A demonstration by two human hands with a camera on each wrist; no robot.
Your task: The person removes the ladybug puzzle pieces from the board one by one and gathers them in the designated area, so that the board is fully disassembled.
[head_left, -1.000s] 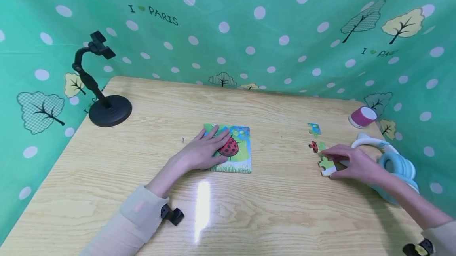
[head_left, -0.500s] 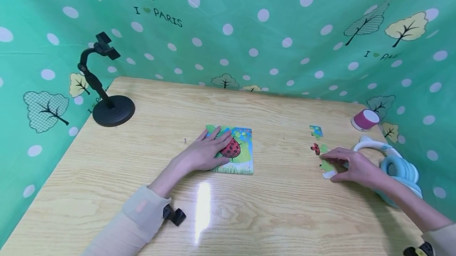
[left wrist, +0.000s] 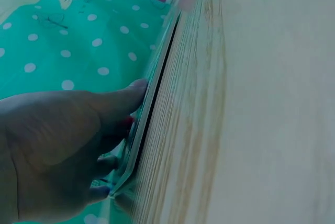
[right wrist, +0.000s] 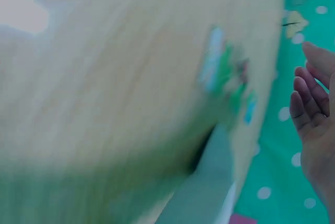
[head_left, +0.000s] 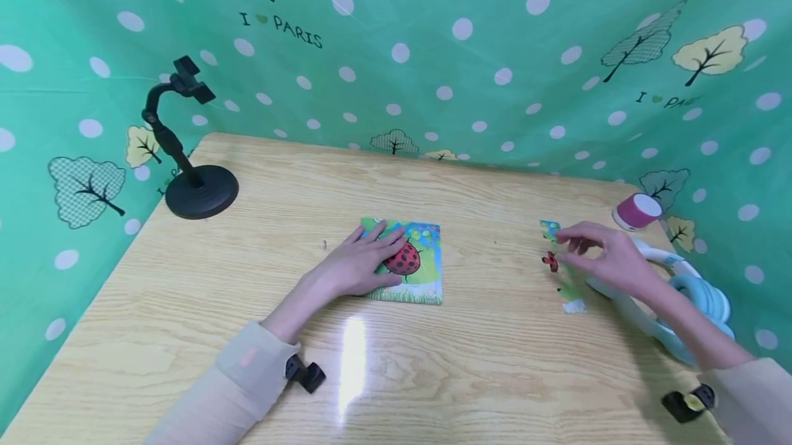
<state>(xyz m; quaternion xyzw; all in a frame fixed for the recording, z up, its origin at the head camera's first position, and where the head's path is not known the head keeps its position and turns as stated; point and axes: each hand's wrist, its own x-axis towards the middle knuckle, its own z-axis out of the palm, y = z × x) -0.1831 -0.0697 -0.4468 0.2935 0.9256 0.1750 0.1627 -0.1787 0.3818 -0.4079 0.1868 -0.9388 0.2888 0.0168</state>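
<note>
A ladybug jigsaw puzzle (head_left: 430, 280) in a flat board lies mid-table, its left part hidden under my left hand (head_left: 355, 266). That hand rests on it with fingers spread; the left wrist view shows the thumb along the puzzle's edge (left wrist: 137, 145). Above the loose puzzle pieces on the right hovers my right hand (head_left: 603, 259), fingers bent loosely and nothing visible between them. The pieces form a rough column: a blue-green one (head_left: 548, 227), a red one (head_left: 549, 261) and a green-and-white one (head_left: 574, 305). In the right wrist view they are blurred.
Light-blue headphones (head_left: 702, 300) lie under and beside my right forearm. A magenta-and-white cylinder (head_left: 637, 212) stands at the back right corner. A black stand (head_left: 198, 190) occupies the back left. Green polka-dot cloth (head_left: 396, 53) hangs behind the table.
My right hand has come up off the lower loose pieces and moved away toward the back, uncovering the green-and-white piece. My left hand stays on the puzzle. The head view has shifted slightly.
</note>
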